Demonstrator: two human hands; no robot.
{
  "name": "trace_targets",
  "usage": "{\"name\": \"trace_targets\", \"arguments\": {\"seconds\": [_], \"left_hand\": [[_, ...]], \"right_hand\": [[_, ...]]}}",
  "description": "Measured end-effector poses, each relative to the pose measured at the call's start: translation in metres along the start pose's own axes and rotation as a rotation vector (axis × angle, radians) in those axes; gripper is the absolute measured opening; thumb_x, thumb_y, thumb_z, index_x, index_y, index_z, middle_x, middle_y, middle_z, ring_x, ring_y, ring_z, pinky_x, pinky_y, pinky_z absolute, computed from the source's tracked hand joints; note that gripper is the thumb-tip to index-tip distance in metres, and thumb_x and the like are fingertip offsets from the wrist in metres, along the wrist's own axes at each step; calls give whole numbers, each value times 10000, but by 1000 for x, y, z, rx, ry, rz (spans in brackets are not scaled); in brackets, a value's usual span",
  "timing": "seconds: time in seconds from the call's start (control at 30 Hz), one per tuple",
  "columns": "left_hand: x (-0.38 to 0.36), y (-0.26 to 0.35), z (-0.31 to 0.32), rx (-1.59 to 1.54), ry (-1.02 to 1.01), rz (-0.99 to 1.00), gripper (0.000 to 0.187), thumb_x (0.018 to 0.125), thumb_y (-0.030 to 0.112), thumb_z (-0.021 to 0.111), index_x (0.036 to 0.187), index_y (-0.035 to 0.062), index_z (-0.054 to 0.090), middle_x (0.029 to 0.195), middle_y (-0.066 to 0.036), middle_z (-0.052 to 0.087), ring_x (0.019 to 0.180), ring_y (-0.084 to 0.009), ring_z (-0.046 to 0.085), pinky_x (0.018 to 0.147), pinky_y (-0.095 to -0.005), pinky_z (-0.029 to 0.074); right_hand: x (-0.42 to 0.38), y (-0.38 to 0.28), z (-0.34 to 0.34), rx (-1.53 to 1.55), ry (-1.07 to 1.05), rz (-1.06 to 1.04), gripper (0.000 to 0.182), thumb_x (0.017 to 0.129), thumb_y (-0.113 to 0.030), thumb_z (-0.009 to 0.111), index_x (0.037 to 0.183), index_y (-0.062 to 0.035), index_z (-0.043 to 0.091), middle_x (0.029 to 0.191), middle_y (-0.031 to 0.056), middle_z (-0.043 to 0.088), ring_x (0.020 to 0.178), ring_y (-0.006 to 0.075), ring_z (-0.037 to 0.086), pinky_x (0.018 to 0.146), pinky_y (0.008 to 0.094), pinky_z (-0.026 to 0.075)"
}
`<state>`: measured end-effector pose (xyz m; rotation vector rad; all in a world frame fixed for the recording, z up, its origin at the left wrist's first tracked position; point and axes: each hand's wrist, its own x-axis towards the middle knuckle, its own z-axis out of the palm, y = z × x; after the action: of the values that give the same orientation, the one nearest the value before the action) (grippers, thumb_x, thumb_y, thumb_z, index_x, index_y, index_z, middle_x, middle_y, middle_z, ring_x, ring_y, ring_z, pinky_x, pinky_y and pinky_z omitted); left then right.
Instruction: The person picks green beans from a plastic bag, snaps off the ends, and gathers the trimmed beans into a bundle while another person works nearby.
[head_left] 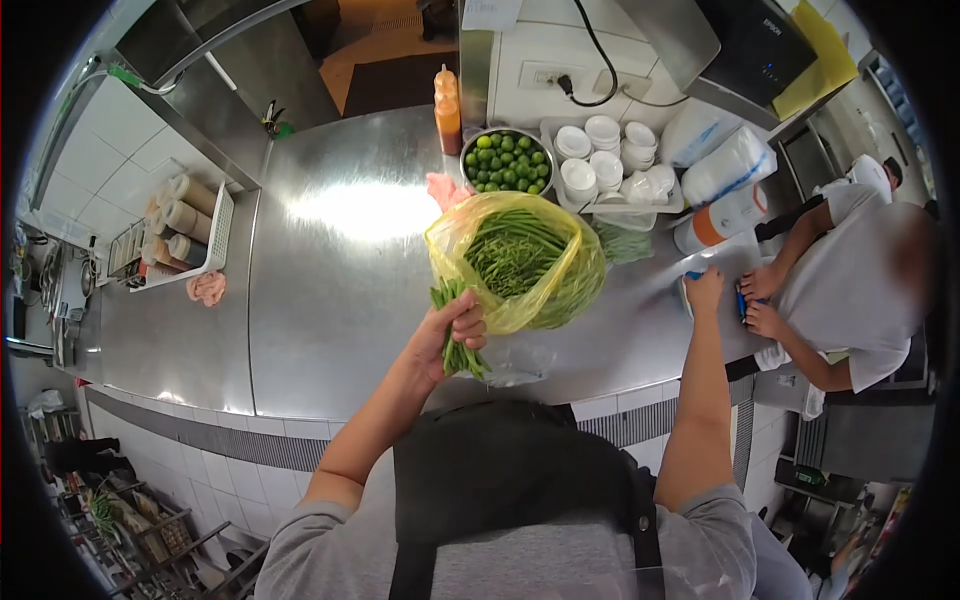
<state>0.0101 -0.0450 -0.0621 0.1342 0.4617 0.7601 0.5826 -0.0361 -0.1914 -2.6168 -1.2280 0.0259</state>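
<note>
A loose bunch of slender green stalks (466,358) is held in the left hand (455,325), just off the near left side of a translucent yellow plastic bag (590,268), above the steel counter (335,300). Its long axis runs mostly away from the wearer, tilted a little: the far end points up and left beside the bag's rim, the near end down and slightly right toward the wearer. The left fingers are curled around its middle, closed on the stalks, and both ends stick out of the fist.

The bag stands open, filled with more slender green stalks (515,250). Clear crumpled plastic (515,365) lies on the near side of the bag. Behind the bag are a pink cloth (447,190), a round metal bowl (464,167) of green limes (508,158) and a tall orange squeeze bottle (447,115). A translucent tray (633,222) of white lidded cups (603,130) is right of the bowl.

The right hand (704,288) is well to the right, its fingers bent together around a small blue object (694,275); the exact grip cannot be told. Just beyond it, another person's hands (765,300) are by a second blue object (741,303).
</note>
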Motion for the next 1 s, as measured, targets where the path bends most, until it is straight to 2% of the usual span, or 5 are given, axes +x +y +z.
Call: {"name": "trace_targets", "arguments": {"seconds": [0.17, 0.5, 0.67, 0.77, 1.0], "left_hand": [[-11, 8, -22, -14, -84, 1, 187, 1037, 231, 547, 881, 138, 502, 613, 88, 383, 510, -18, 363, 512, -198, 379], [6, 1, 2, 61, -10, -28, 124, 974, 142, 629, 891, 129, 538, 597, 82, 396, 506, -28, 390, 510, -215, 383], [6, 5, -1, 108, -86, -8, 107, 907, 62, 663, 949, 117, 581, 592, 73, 400, 497, -46, 393, 514, -230, 373], [4, 11, -9, 71, -71, 3, 109, 902, 40, 643, 960, 116, 591, 590, 73, 402, 495, -45, 389, 514, -231, 372], [-6, 25, -21, 64, -72, 89, 131, 880, 35, 656, 976, 94, 588, 628, 42, 433, 521, -78, 410, 551, -270, 395]], "right_hand": [[-49, -92, -30, 46, -5, -275, 737, 757, -251, 814, 1389, -48, 494, 1467, 238, 412, 1336, 432, 423, 1083, 477, 400], [-139, -263, -115, 509, -37, -673, 554, 812, -75, 725, 1329, -22, 536, 1446, 206, 432, 1302, 393, 469, 1092, 437, 396], [-155, -301, -97, 535, -334, -875, 280, 831, -17, 665, 1109, -3, 635, 1224, 189, 592, 1107, 378, 586, 951, 424, 474], [-156, -295, -70, 416, -219, -700, 124, 806, -21, 673, 919, 22, 643, 1005, 177, 652, 959, 379, 622, 850, 438, 496], [-162, -302, -75, 298, -53, -599, 141, 777, -10, 689, 902, 13, 628, 903, 171, 628, 880, 370, 629, 788, 452, 501]]}}
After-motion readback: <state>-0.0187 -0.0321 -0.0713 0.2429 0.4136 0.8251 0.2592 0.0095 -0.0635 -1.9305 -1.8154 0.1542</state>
